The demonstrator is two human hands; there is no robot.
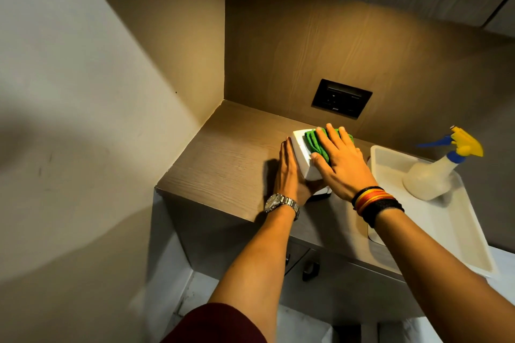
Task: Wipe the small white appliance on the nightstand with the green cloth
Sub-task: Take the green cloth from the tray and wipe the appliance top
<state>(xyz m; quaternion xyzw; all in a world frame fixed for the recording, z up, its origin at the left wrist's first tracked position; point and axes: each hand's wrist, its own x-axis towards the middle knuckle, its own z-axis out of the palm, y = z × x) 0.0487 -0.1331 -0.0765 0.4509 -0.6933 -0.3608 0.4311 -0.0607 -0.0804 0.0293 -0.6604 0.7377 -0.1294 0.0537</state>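
Note:
A small white boxy appliance (302, 154) stands on the wooden nightstand (228, 164), near its middle. My left hand (289, 172) lies flat against the appliance's left side and grips it, a metal watch on the wrist. A folded green cloth (317, 142) rests on the appliance's top. My right hand (341, 163) presses flat on the cloth with fingers spread, covering most of it. Several coloured bands circle that wrist. The appliance's right side and base are hidden by my hands.
A white plastic tray (459, 237) sits at the nightstand's right end, holding a clear spray bottle (430, 175) with a blue and yellow trigger. A dark socket panel (341, 98) is set in the wood back wall. A plain wall bounds the left side.

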